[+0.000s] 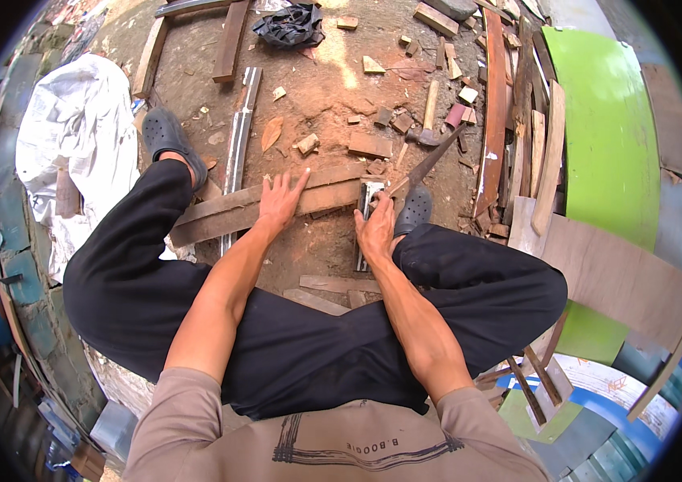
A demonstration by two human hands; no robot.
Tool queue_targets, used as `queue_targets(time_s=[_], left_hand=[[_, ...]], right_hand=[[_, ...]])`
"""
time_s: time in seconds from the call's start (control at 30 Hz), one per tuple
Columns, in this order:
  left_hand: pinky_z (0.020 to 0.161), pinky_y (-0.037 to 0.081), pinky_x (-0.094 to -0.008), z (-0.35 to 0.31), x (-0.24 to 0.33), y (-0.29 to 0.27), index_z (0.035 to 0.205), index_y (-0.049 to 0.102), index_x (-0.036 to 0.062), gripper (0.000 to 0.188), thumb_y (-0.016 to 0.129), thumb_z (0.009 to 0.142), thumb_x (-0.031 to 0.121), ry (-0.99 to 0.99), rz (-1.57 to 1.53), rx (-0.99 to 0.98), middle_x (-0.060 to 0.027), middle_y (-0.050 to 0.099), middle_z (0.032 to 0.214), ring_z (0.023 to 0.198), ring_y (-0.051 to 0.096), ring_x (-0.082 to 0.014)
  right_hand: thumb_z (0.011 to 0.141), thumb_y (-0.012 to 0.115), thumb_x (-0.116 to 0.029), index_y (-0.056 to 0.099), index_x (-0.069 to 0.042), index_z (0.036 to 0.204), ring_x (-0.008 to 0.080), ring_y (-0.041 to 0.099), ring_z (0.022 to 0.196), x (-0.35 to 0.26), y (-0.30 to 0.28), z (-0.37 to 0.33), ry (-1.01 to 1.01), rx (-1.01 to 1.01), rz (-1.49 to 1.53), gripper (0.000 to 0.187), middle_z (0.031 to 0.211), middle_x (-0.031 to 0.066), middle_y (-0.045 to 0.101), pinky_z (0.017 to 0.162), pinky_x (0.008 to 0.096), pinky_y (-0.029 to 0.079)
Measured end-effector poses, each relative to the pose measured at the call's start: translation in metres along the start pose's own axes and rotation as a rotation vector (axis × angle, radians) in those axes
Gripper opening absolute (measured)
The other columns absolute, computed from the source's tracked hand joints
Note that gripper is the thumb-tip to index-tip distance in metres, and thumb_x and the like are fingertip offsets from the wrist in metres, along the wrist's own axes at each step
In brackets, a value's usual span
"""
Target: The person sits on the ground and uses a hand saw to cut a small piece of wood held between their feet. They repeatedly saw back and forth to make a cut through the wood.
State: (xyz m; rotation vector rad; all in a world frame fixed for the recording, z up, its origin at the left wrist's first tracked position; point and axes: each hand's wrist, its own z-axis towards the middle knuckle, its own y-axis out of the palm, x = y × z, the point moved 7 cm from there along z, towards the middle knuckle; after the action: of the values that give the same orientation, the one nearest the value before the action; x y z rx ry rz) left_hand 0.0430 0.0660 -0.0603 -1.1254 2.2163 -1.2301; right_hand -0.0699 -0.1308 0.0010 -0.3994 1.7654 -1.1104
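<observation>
My left hand lies on a long wooden plank, its fingers spread. The plank stretches slantwise across the ground between my feet, with another strip of wood along its far edge. At the plank's right end, my right hand closes over a short grey metal bar, thumb on one side and fingers on the other. Just beyond those fingers is a handsaw, its dark blade pointing away to the right. A claw hammer with a wooden handle lies farther off. Part of the bar is hidden under my palm.
Wood offcuts are scattered over the dirt ahead. A long metal bar passes under the plank. White cloth lies at left, a black bag at the far side. Boards and a green panel line the right.
</observation>
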Motion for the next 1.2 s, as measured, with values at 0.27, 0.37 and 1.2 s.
queue_targets(time_s=[0.27, 0.37, 1.2], left_hand=[[0.119, 0.029, -0.05, -0.018, 0.037, -0.029, 0.158, 0.026, 0.0081, 0.094, 0.077, 0.082, 0.029, 0.178, -0.452, 0.473, -0.0192, 0.037, 0.155, 0.144, 0.036, -0.0336], [0.103, 0.048, -0.0411, -0.004, 0.051, -0.042, 0.15, 0.04, 0.0033, 0.074, 0.071, 0.089, 0.033, -0.002, -1.11, 0.346, -0.0213, 0.053, 0.14, 0.122, 0.059, -0.0318], [0.108, 0.045, -0.0454, 0.052, 0.051, -0.048, 0.15, 0.045, 0.0041, 0.089, 0.071, 0.086, 0.059, -0.041, -1.163, 0.272, -0.0279, 0.058, 0.139, 0.128, 0.057, -0.0404]], right_hand=[[0.077, 0.082, -0.013, 0.048, -0.006, 0.133, 0.0434, 0.052, 0.115, -0.011, 0.008, 0.005, -0.021, 0.1, -0.102, 0.065, 0.121, 0.0219, 0.055, 0.098, 0.0526, 0.041], [0.077, 0.082, -0.013, 0.048, -0.007, 0.134, 0.0427, 0.052, 0.117, -0.015, 0.017, 0.009, -0.002, 0.042, -0.085, 0.066, 0.125, 0.0207, 0.054, 0.099, 0.0522, 0.04], [0.092, 0.06, 0.006, 0.056, -0.004, 0.117, 0.0307, 0.069, 0.107, -0.071, -0.098, -0.002, -0.202, 0.117, 0.342, 0.028, 0.117, 0.0168, 0.068, 0.086, 0.0372, 0.055]])
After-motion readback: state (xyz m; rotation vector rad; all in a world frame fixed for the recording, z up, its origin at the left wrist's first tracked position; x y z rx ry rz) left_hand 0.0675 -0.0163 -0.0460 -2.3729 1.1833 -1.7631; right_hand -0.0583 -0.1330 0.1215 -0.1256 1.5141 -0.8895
